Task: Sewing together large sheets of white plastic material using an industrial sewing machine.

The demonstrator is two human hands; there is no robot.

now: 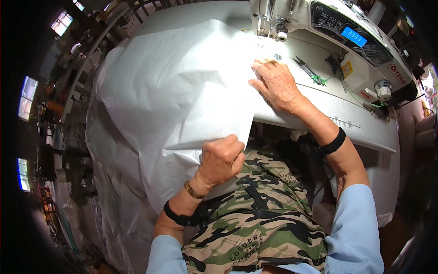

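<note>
A large white plastic-like sheet [150,86] spreads over the sewing table and hangs down its left and near sides. My left hand [221,157] is closed on the sheet's near right edge, close to my lap. Up by the needle area, my right hand [276,84] rests with fingers stretched out, its fingertips at the sheet's right edge. The sewing machine [292,20] stands just beyond that hand, its needle area brightly lit. Glare hides the exact place where sheet and needle area meet.
Thread snips [310,71] with green thread lie on the machine bed right of my right hand. A control panel [351,34] with a lit blue display is on the machine head. A ruler scale [344,123] runs along the table's front edge. Camouflage cloth [264,214] covers my lap.
</note>
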